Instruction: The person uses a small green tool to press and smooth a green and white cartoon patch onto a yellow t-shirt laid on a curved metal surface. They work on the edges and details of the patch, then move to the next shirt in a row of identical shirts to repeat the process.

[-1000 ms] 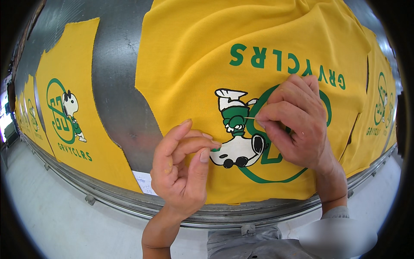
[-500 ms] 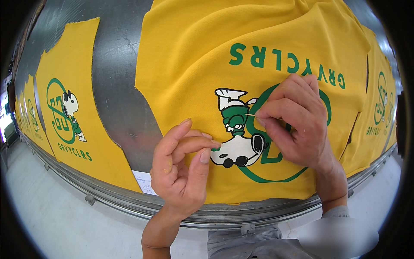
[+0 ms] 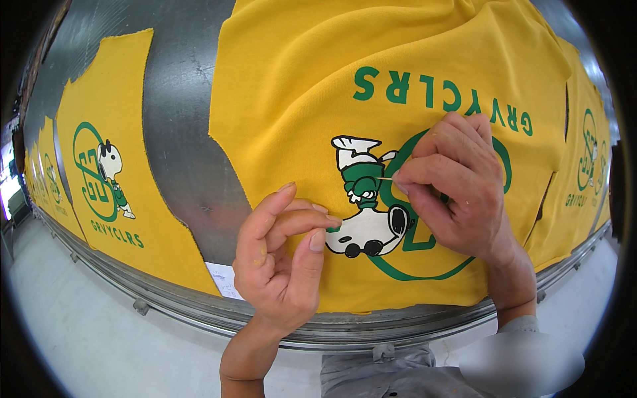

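Barely anything has shifted: the right hand (image 3: 454,189) still pinches a thin stick (image 3: 385,178) at the printed dog (image 3: 365,232), the left hand (image 3: 282,265) loosely parted, so close work continues

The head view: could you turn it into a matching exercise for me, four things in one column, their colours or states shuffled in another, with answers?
Things:
1. Right hand
2. Left hand
3. Middle fabric piece
4. Paper slip

Colours or states:
A. White, with markings
B. Pinching a thin stick
C. Mostly yellow
D. Loosely curled, left of the stick

Pairs: 1-B, 2-D, 3-C, 4-A
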{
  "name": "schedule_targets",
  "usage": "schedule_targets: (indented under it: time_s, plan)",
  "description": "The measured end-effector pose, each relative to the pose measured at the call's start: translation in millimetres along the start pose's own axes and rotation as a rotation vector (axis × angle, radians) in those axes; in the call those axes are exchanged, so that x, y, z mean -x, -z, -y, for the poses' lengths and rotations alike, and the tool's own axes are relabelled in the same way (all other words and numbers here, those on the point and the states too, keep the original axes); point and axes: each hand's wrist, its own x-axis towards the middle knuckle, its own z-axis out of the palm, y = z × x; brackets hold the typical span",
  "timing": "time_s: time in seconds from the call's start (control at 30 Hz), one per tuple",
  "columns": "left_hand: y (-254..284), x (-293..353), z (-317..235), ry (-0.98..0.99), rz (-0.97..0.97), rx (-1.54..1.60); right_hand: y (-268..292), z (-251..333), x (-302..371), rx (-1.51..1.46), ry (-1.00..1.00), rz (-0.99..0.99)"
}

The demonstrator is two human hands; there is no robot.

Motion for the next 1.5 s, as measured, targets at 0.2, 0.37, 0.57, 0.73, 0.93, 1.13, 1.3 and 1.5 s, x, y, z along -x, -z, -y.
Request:
schedule_targets:
  time_s: [0.2,0.37,0.57,0.73,0.93,1.13,1.3,1.5]
  plan:
    - [-0.1,0.0,-1.5,0.005,0.003,0.004,-1.3,-0.6,1.4,0.011,0.011,-0.019]
    - [0.0,-0.5,-0.9,0.008,0.002,0.005,-2.7,-2.7,1.6,-0.003,0.019,-0.013]
    - [-2.0,-1.5,-1.5,-0.006,-0.003,-0.045,1.1,-2.8,2.6,-0.026,0.017,-0.028]
    - [-5.9,-1.0,-0.3,0.000,-0.051,0.001,8.3,0.0,11.3,-0.346,-0.203,-0.203]
    - [-4.1,0.4,3.9,-0.040,-0.023,-0.010,8.3,37.3,54.1,-0.402,-0.353,-0.374]
    - [-6.8,-0.4,-1.4,-0.016,-0.058,0.021,-22.7,69.4,92.1,-0.305,-0.266,-0.293]
    - [-18.2,19.9,-8.6,0.024,-0.104,0.064,-18.5,62.5,82.6,-0.412,-0.341,-0.343]
    - [-34.2,31.1,-5.0,0.041,-0.051,0.023,-20.2,53.2,80.3,-0.336,-0.296,-0.356]
